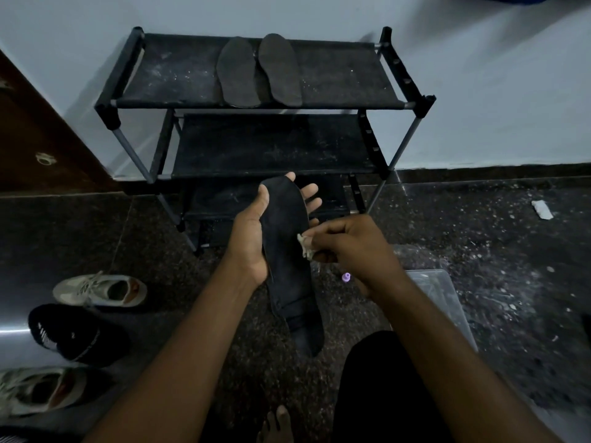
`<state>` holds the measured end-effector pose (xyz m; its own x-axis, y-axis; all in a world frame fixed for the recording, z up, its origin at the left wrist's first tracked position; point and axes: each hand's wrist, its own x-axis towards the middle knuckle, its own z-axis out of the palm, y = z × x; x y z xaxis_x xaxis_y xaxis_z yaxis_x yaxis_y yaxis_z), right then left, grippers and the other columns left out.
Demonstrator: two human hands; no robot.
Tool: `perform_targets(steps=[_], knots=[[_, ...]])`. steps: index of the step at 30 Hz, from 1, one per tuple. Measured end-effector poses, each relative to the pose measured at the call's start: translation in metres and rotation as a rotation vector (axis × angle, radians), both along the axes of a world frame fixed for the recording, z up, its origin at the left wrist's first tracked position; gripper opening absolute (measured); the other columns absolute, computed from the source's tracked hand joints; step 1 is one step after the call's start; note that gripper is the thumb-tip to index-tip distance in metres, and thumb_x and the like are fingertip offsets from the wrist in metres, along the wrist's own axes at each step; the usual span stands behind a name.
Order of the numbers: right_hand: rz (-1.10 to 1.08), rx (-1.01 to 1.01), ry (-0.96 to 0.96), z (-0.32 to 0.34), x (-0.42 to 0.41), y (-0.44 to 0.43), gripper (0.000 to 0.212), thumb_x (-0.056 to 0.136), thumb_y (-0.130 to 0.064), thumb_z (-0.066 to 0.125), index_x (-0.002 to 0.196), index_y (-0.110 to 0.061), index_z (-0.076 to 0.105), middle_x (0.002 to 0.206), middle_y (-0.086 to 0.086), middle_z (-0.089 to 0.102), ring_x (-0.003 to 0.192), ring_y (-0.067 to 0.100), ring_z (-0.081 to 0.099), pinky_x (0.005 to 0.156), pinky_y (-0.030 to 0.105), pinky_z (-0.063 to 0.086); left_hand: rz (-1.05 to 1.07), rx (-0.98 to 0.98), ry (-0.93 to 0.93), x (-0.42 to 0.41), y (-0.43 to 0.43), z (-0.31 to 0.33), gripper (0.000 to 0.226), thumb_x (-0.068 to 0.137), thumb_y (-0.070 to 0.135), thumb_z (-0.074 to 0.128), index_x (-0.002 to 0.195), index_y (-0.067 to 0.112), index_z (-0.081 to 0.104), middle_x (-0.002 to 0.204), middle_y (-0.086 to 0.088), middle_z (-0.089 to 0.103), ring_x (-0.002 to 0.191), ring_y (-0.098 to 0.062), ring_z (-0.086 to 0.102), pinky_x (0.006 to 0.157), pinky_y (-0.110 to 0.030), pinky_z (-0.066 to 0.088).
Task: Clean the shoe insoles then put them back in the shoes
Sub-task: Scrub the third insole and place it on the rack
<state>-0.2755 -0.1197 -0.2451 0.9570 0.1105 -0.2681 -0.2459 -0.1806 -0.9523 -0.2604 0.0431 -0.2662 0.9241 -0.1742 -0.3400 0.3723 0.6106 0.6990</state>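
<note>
Head view. Holds dark insole [287,266] in left hand [249,238] before the shoe rack [335,75], thumb curled over one edge, fingers [308,190] spread behind the toe end. Pinches pale cloth [305,247] in right hand [351,247], fingers clenched on it, against the insole's right edge. Finds two more insoles [238,73] flat, side by side, on the rack's top shelf; three shoes [99,289] on the floor at left.

At the centre, the insole [287,260] is seen as dark, matt, felt-like cloth; the scrap [305,249] against it looks pale and crumpled. At 12 o'clock, the rack shelves [335,78] are shown as black woven fabric, dust-speckled, on grey metal tubes [406,139] with black plastic joints [108,113]. The floor [479,251] is seen as dark, speckled, polished stone. At 4 o'clock, a box [441,292] of clear plastic is seen.
</note>
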Motion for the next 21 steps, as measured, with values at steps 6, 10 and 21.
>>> perform_targets(steps=[6, 10, 21], knots=[[-0.118, 0.070, 0.031, -0.003, 0.003, -0.002, 0.011, 0.085, 0.005, 0.070, 0.080, -0.001, 0.078, 0.075, 0.016, 0.075, 0.072, 0.026, 0.072, 0.077, 0.046, 0.061, 0.004, 0.157, 0.012, -0.014, -0.009, -0.001, 0.031, 0.103, 0.032, 0.052, 0.113, 0.013, 0.076, 0.117, -0.011, 0.076, 0.107, -0.023, 0.074, 0.088, -0.035, 0.060], [-0.168, 0.085, 0.016, -0.008, 0.010, -0.015, 0.010, 0.085, 0.003, 0.069, 0.081, 0.000, 0.078, 0.077, 0.018, 0.075, 0.079, 0.033, 0.075, 0.079, 0.044, 0.062, 0.006, 0.387, -0.071, -0.012, -0.021, -0.012, 0.017, 0.101, 0.013, 0.062, 0.111, 0.009, 0.074, 0.104, -0.009, 0.079, 0.096, -0.019, 0.076, 0.074, -0.025, 0.058], [-0.256, 0.140, 0.044, -0.052, 0.033, -0.061, 0.010, 0.085, 0.004, 0.068, 0.082, 0.000, 0.077, 0.080, 0.020, 0.075, 0.074, 0.024, 0.072, 0.069, 0.032, 0.059, -0.050, 0.631, -0.058, 0.007, -0.058, -0.063, 0.012, 0.094, 0.007, 0.071, 0.103, 0.012, 0.078, 0.097, -0.004, 0.080, 0.094, -0.020, 0.077, 0.084, -0.037, 0.059]])
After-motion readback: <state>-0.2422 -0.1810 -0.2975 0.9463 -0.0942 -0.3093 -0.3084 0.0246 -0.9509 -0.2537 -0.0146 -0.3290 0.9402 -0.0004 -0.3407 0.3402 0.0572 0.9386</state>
